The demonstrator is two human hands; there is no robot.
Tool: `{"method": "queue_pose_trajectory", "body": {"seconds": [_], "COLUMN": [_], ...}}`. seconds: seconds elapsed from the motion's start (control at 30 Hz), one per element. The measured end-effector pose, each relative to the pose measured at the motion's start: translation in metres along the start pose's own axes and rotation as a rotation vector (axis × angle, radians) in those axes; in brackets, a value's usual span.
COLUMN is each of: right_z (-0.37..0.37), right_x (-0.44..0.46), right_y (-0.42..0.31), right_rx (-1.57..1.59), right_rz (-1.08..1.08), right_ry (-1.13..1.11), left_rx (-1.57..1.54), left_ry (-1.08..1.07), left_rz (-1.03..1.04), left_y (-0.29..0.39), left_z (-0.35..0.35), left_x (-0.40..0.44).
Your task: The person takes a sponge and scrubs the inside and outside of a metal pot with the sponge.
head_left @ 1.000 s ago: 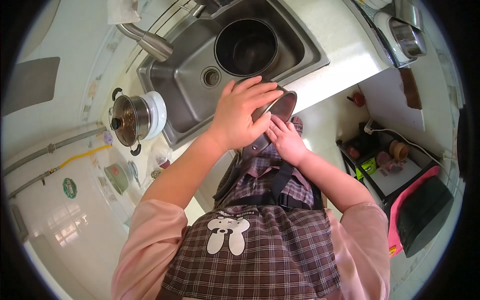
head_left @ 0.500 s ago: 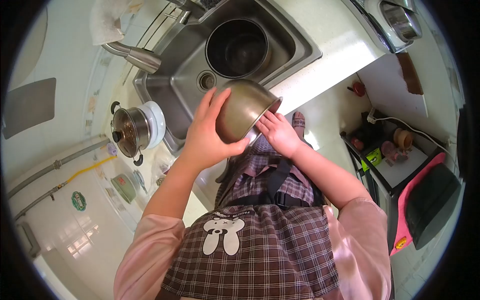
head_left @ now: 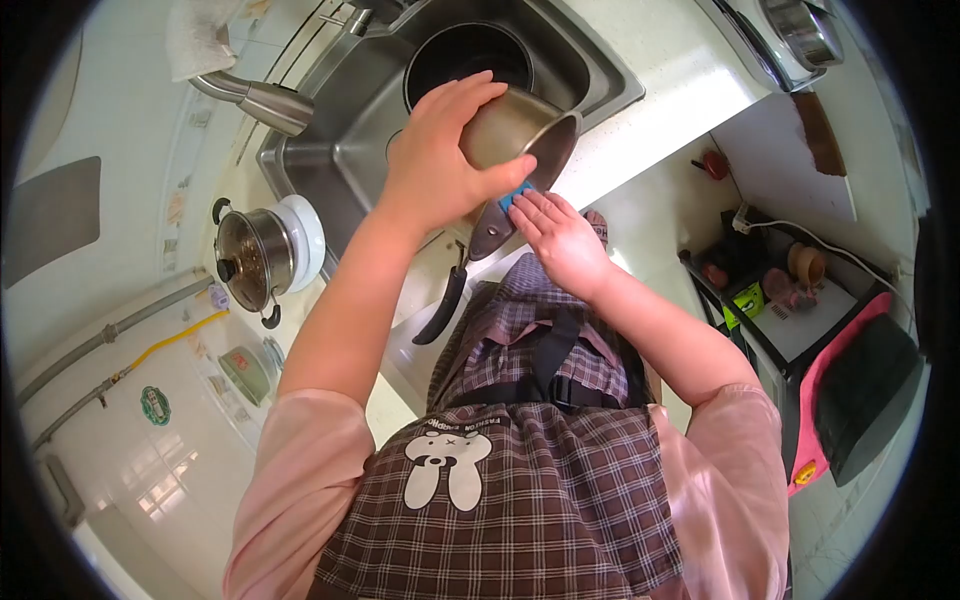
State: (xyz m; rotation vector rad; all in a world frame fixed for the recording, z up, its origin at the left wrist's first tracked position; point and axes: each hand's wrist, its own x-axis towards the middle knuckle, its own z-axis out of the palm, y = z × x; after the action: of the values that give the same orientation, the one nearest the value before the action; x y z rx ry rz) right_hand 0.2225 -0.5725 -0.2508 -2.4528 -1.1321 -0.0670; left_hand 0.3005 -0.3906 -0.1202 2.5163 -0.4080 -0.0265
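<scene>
While the left hand (head_left: 435, 160) grips the rounded, bronze-grey metal pot (head_left: 508, 128) with a curved black handle (head_left: 441, 312), the right hand (head_left: 562, 242) holds a small blue pad (head_left: 512, 196) against its rim, seemingly scrubbing. Reaching further rim would call for turning the pot without loosening that grip. Tilted above the grey steel sink's (head_left: 345, 165) near edge, it has a softly shining wall.

The left grip (head_left: 432, 150) holds a tilted metal pan (head_left: 508, 128); the right grip (head_left: 565, 245) holds a blue item (head_left: 513, 196).
</scene>
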Motion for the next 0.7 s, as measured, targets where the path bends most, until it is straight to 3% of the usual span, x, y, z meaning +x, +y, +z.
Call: {"method": "queue_pose_trajectory", "body": {"seconds": [0.1, 0.23, 0.3, 0.57, 0.7], "right_z": [-0.002, 0.008, 0.008, 0.005, 0.009], "right_x": [0.002, 0.018, 0.043, -0.003, 0.044], "right_y": [-0.002, 0.003, 0.014, -0.001, 0.018], "right_rx": [-0.007, -0.026, -0.065, -0.106, -0.119], "right_rz": [0.018, 0.067, 0.081, 0.099, 0.133], "right_ry": [-0.012, -0.08, -0.185, -0.042, -0.158], "left_rx": [-0.122, 0.014, 0.05, -0.029, -0.026], "left_ry": [-0.006, -0.034, -0.058, -0.103, -0.163], "left_rz": [-0.076, 0.047, -0.018, -0.116, -0.15], "left_y": [-0.012, 0.004, 0.005, 0.0, 0.004], "left_z": [-0.001, 0.005, 0.007, 0.001, 0.001], "left_x": [0.01, 0.017, 0.023, 0.04, 0.047]}}
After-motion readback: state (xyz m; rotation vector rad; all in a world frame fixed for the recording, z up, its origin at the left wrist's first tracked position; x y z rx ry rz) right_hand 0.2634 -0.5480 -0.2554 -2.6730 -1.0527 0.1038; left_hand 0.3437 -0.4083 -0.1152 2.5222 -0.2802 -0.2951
